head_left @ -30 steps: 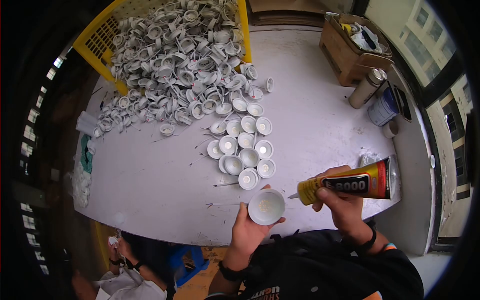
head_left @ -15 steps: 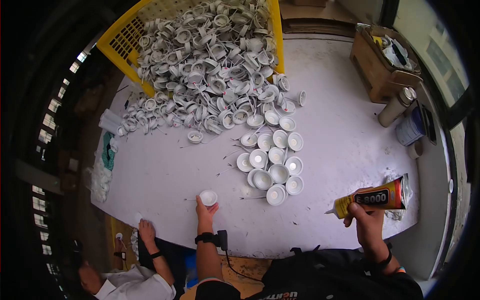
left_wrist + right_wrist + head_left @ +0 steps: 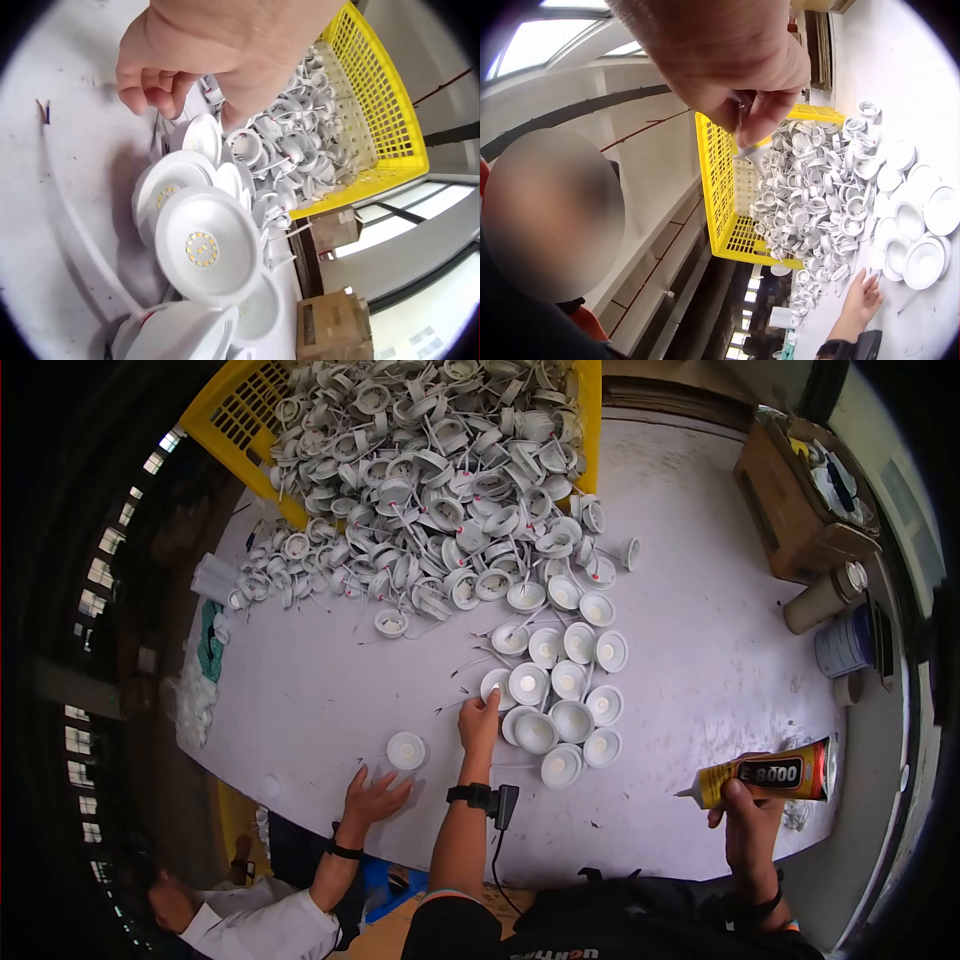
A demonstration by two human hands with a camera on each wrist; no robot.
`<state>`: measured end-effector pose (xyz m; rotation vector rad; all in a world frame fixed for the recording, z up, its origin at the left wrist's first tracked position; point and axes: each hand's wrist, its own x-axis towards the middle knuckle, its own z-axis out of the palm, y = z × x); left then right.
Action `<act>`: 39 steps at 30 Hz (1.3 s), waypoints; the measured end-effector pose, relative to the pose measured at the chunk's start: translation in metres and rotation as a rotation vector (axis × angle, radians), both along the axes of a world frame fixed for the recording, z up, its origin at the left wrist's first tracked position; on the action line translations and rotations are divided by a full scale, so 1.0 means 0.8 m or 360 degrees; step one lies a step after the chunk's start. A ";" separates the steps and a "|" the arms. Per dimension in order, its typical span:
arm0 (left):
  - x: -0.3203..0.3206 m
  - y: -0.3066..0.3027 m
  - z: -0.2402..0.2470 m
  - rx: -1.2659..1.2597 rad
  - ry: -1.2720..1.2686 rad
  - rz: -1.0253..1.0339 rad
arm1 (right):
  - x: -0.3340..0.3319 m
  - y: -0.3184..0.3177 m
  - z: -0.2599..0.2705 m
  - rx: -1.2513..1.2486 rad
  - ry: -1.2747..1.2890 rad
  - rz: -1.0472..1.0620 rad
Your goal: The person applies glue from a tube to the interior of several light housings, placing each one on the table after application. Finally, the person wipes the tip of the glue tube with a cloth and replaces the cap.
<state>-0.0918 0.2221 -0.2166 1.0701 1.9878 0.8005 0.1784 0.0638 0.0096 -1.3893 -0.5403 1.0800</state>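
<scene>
My left hand (image 3: 478,728) reaches to the near left edge of a group of white downlights. In the left wrist view its fingers (image 3: 169,103) are loosely bent and apart from the thumb, above a small downlight (image 3: 201,136). Several downlights in the group lie face up, showing yellowish LED dots (image 3: 201,250) inside a white cup. My right hand (image 3: 750,828) grips a yellow and black tube of E-8000 glue (image 3: 775,775), its nozzle pointing left. A single downlight (image 3: 406,751) lies apart on the table, just beyond another person's open hand (image 3: 375,797).
A yellow crate (image 3: 592,435) at the back spills a heap of white downlight housings (image 3: 440,510) with wires onto the table (image 3: 680,590). Along the right stand a cardboard box (image 3: 785,510), a metal flask (image 3: 828,600) and a blue tub (image 3: 845,645). Another person sits at the lower left.
My left hand carried a downlight left, set it down near the other person, and came back to the group. That person's hand moved toward the downlight. The glue tube stays in my right hand.
</scene>
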 end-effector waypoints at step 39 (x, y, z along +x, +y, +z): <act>0.120 -0.274 0.260 -0.0552 -0.2928 -0.0720 | -0.010 -0.090 0.071 0.0572 -0.0505 0.0647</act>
